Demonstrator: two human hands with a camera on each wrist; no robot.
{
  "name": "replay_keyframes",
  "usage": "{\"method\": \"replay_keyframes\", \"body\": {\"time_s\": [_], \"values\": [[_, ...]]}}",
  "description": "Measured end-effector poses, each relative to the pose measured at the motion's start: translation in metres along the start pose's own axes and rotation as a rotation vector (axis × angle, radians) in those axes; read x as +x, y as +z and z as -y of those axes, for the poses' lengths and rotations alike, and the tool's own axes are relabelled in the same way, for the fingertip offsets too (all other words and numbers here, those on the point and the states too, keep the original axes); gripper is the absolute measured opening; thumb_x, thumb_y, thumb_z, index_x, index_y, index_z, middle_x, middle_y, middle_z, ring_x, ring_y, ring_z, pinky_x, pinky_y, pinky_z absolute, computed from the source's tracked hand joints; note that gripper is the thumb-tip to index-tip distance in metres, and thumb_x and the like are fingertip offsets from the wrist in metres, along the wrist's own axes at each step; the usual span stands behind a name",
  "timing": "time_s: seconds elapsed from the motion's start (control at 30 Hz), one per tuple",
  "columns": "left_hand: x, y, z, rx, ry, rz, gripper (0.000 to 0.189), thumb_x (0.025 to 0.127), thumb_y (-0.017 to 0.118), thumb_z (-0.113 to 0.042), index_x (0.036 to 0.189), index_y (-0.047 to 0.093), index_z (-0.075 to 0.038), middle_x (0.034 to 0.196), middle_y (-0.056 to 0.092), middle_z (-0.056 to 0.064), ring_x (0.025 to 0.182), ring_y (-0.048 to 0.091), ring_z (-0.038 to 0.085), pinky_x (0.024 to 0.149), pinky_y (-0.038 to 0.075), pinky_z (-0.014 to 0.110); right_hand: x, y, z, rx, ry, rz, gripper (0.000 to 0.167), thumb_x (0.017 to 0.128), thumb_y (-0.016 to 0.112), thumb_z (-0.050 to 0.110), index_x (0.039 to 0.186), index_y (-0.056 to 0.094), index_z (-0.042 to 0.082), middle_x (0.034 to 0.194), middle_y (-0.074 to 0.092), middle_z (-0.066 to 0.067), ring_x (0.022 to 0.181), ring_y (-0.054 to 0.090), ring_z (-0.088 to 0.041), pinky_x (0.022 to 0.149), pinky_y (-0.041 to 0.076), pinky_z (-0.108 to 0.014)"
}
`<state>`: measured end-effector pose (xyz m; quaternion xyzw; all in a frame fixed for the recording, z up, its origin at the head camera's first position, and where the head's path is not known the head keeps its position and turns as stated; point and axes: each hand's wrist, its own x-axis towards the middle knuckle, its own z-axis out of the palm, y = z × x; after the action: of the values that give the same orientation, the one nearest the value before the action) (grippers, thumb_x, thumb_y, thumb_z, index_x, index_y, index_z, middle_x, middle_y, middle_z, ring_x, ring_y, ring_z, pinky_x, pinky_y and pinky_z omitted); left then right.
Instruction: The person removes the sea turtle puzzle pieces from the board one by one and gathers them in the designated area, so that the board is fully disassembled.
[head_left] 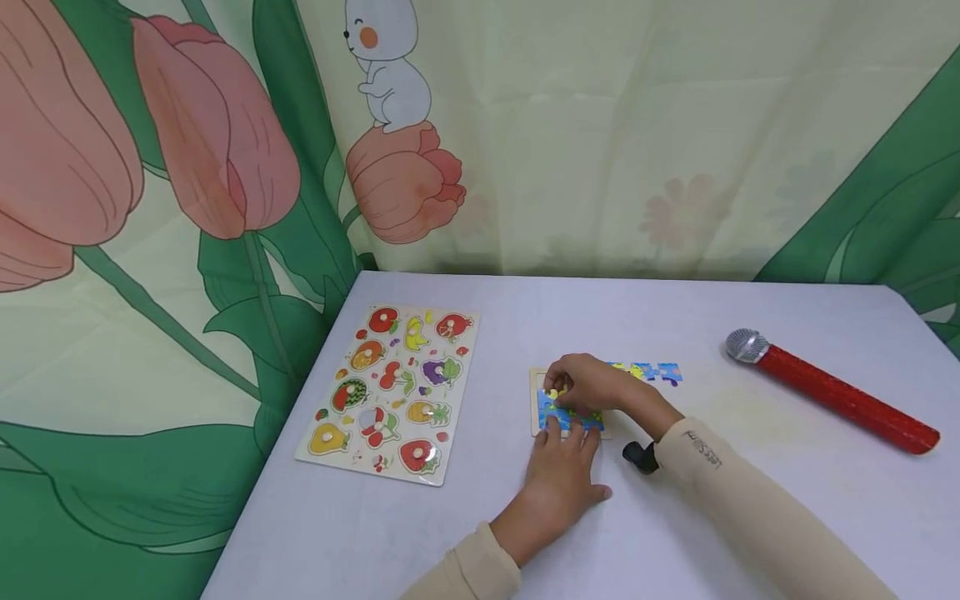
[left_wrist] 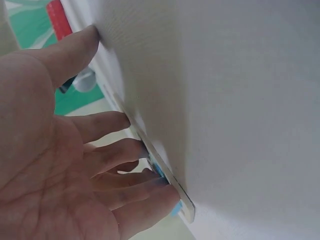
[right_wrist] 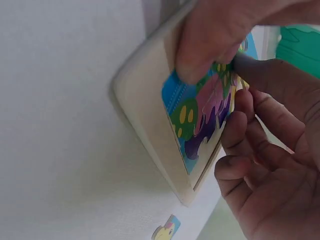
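Head view: we have the wooden puzzle tray point(right_wrist: 155, 120) flat on the desk point(head_left: 337, 533) in front of us, partly filled with coloured pieces
Left hand point(head_left: 557, 487): fingers extended and thumb spread, gripping nothing, tips resting at the tray's near edge
Right hand point(head_left: 596, 387): bent over the tray, thumb and fingertips closed in a pinch on what looks like a small yellow puzzle piece point(head_left: 553, 393)
Yellow piece: we judge the step to be seating it, so we do well to match its tabs to its neighbours, then press straight down until it lies level
Tray: we should steady it with the left fingertips, since a sideways shove could slide it or lift pieces
Loose pieces point(head_left: 669, 370): just beside the tray's far right corner
Desk top: covered in white, with a fruit board point(head_left: 387, 397) to the left and a red microphone point(head_left: 840, 396) to the right, both apart from the tray
Backdrop: a pale curtain point(head_left: 555, 150) behind the desk, printed with pink tulips point(head_left: 225, 125) and a white rabbit point(head_left: 397, 92)
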<state>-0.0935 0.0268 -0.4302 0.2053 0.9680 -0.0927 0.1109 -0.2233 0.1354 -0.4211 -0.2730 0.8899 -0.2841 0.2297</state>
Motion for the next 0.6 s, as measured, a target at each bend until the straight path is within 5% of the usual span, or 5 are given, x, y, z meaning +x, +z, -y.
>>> {"method": "replay_keyframes", "body": {"time_s": [0.33,0.6], "values": [[-0.001,-0.001,-0.001,-0.029,-0.001,0.003,0.083,0.090,0.060,-0.073,0.157,0.041,-0.028,0.157,0.043,-0.006,0.144,0.040,0.029,0.111,0.042,0.036,-0.013,0.000,-0.008,0.140,-0.069,-0.163,0.008,0.093,0.073,0.000,0.097,0.077,0.006,0.091,0.074,-0.001,0.083,0.067,-0.016,0.076,0.057,-0.033],[0.000,-0.002,0.001,-0.046,-0.001,0.015,0.082,0.090,0.061,-0.070,0.158,0.040,-0.028,0.158,0.042,-0.005,0.143,0.040,0.030,0.111,0.042,0.036,-0.044,-0.034,-0.032,0.233,0.042,-0.211,0.013,0.095,0.071,0.000,0.107,0.077,-0.002,0.100,0.075,-0.010,0.083,0.069,-0.024,0.068,0.060,-0.042]]}}
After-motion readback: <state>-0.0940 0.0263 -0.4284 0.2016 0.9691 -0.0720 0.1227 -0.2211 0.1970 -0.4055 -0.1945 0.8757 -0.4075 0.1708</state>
